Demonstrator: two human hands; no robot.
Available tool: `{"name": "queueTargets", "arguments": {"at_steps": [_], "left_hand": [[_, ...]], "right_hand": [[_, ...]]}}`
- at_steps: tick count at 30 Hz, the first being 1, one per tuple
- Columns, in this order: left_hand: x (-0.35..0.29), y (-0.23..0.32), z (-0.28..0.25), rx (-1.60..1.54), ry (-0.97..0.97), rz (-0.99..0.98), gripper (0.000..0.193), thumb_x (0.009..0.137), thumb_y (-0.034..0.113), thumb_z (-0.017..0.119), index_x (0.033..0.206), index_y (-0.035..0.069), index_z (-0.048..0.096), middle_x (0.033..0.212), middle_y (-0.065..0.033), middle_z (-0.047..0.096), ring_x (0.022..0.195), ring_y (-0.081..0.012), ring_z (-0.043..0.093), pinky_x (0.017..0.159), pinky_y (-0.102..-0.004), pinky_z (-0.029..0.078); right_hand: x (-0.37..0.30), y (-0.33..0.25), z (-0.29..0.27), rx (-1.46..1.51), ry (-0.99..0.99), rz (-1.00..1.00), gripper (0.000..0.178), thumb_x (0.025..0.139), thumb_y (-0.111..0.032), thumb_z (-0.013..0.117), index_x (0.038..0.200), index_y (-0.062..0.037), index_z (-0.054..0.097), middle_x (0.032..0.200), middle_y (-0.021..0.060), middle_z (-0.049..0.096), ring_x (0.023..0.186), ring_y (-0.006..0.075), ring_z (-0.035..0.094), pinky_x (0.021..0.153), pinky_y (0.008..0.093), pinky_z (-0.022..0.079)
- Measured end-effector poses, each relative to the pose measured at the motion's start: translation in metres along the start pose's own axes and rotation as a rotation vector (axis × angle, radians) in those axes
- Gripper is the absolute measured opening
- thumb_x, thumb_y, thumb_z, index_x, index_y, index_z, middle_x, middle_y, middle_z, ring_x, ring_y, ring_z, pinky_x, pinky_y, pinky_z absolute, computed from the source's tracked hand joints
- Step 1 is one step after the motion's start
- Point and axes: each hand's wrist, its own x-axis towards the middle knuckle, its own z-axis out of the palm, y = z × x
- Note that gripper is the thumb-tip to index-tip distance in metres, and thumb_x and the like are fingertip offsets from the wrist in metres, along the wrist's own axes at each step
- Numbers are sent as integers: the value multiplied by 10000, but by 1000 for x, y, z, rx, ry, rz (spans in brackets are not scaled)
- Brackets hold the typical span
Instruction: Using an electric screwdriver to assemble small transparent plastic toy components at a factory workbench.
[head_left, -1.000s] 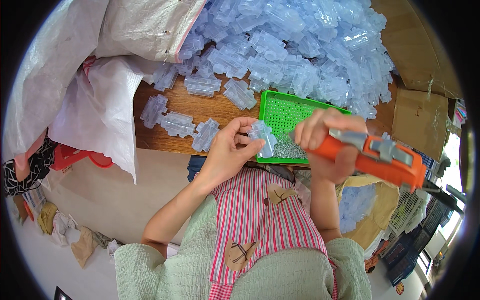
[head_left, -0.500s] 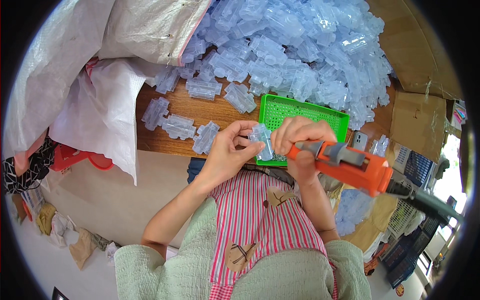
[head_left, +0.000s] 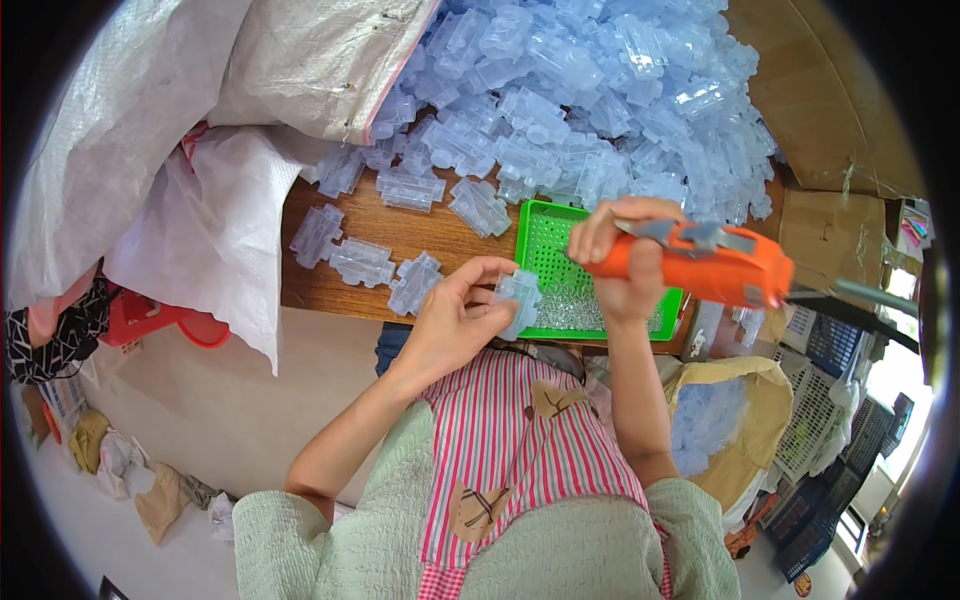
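Between the thumb and fingers of my left hand (head_left: 465, 308) is a clear bluish plastic part (head_left: 518, 302), held at the left front corner of a green perforated tray (head_left: 533, 222). Small shiny metal pieces (head_left: 570, 308), probably screws, lie along the tray's near side. My right hand (head_left: 628, 262) is wrapped round an orange electric screwdriver (head_left: 705, 265) with a grey lever and a dark cord at its rear. The tool is raised over the tray's right half, apart from the plastic part. Its tip is hidden by my fingers.
A large heap of the same clear parts (head_left: 590, 100) covers the back of the wooden table (head_left: 300, 285). Several loose ones (head_left: 362, 262) lie left of the tray. White woven sacks (head_left: 200, 260) hang at the left; cardboard (head_left: 830, 240) stands at the right above an open bag of parts (head_left: 780, 385).
My right hand has lifted the screwdriver up and to the right, away from the plastic part. My left hand has shifted slightly down and left, still holding the part. More metal pieces are visible.
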Motion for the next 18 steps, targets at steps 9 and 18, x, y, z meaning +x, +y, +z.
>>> {"name": "queueTargets", "arguments": {"at_steps": [9,18], "left_hand": [[3,3,4,-25,9,-22,348,799,6,629,1139,-9,556,958,-36,613,854,-72,573,770,-221,488],[3,4,6,-36,-1,-21,355,803,-2,635,1148,-7,550,958,-36,610,845,-69,570,758,-218,492]], "right_hand": [[-6,36,-3,-97,46,43,370,872,-338,620,1003,-36,452,619,48,460,528,137,452,486,302,416],[-7,30,-5,-1,27,-13,285,871,-207,628,1008,-7,479,677,34,483,542,113,489,485,267,414]]}}
